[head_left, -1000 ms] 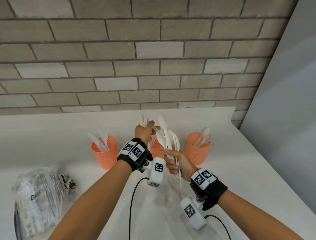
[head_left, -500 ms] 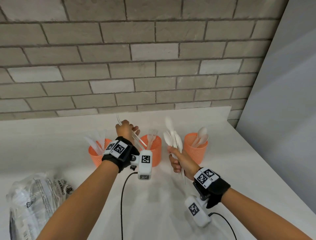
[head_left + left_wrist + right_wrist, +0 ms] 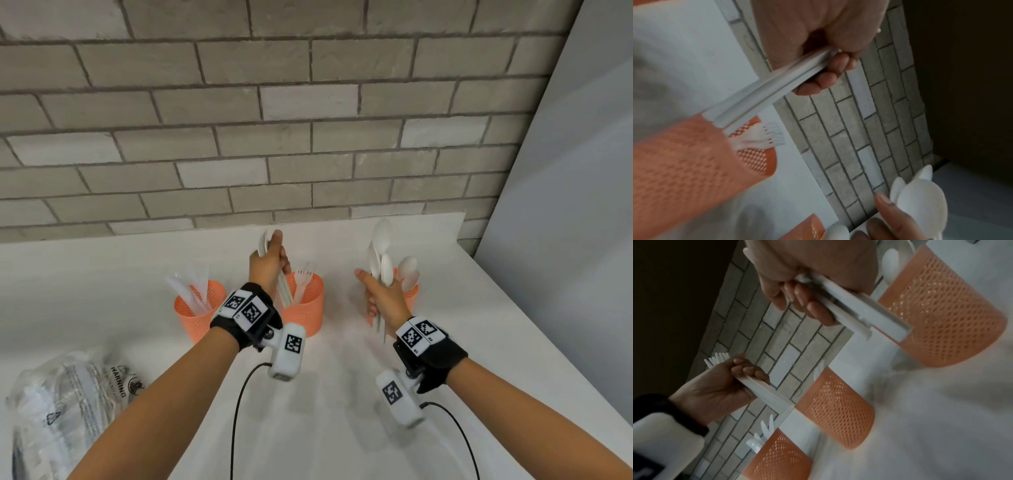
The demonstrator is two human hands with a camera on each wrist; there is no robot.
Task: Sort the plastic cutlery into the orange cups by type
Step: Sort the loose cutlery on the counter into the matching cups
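Three orange mesh cups stand in a row on the white counter. The left cup holds knives, the middle cup holds forks, and the right cup holds spoons. My left hand grips a few white forks just above the middle cup, tines up, handle ends down at its rim. My right hand grips a bunch of white spoons upright in front of the right cup, partly hiding it. Their handles stick out below the fist beside that cup.
A crumpled clear plastic bag lies at the near left of the counter. A grey brick wall rises behind the cups and a plain grey wall closes the right side. Cables trail from both wrist cameras.
The hands, close together a second ago, have parted. The left hand carried forks left, then back over the middle cup, handles down. The right hand moved right with the spoons toward the right cup.
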